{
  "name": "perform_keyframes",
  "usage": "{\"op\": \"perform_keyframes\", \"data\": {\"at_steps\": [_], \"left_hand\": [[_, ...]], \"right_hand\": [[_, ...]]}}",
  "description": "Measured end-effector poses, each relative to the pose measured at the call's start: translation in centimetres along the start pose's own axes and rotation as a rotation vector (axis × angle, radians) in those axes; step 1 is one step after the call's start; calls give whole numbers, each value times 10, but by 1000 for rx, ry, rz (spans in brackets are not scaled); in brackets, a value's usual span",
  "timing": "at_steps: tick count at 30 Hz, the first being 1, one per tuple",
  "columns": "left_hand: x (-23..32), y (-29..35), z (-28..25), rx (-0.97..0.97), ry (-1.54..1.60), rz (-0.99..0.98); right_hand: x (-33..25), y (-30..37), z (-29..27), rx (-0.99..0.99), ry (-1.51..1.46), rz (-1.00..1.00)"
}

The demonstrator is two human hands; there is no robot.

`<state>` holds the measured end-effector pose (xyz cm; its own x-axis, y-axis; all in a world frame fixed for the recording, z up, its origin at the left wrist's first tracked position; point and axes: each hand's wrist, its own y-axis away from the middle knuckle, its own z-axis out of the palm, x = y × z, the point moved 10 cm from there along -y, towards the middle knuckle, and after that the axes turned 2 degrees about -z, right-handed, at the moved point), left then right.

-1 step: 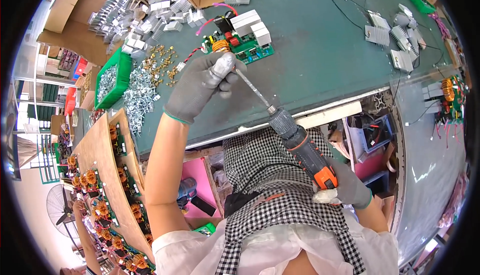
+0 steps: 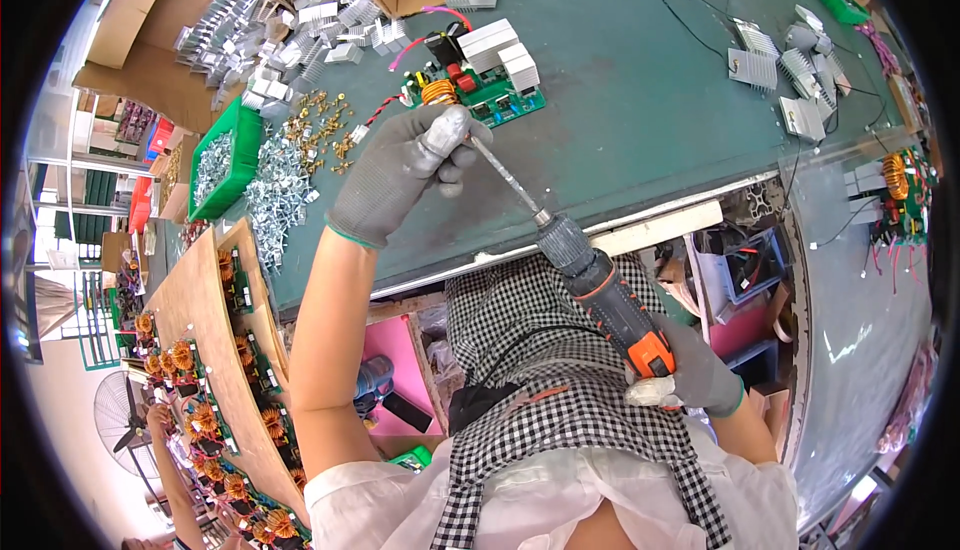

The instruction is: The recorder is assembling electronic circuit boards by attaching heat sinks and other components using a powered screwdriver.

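Note:
My right hand, in a grey glove, is closed around the handle of a black and orange cordless screwdriver. Its long bit points up and left, away from me. The gloved fingers of my left hand are pinched around the far end of that bit. They cover the tip, so I cannot see whether a screw is on it. Just beyond my left hand lies a green circuit board with a copper coil, red parts and pale metal heat sinks.
Left of my hand are brass screws, silver screws and a green bin. Loose heat sinks pile up by cardboard boxes; more lie at right. Coil boards line the left, near another person's arm.

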<state>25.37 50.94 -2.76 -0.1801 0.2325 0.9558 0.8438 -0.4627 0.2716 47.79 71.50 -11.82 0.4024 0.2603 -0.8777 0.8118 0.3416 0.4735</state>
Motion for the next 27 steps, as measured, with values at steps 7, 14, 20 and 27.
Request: {"op": "perform_keyframes", "data": {"at_steps": [7,14,20,27], "left_hand": [[8,-3,10,-44,-100,48],[16,-13,11,-55,-300,52],[32,-21,23,-257,-309,170],[94,-41,24,130,-859,633]], "right_hand": [[3,2,-4,7,28,-14],[-24,14,-17,244,302,-198],[-9,10,-3,-124,-183,-71],[5,-1,12,-38,-597,27]]}}
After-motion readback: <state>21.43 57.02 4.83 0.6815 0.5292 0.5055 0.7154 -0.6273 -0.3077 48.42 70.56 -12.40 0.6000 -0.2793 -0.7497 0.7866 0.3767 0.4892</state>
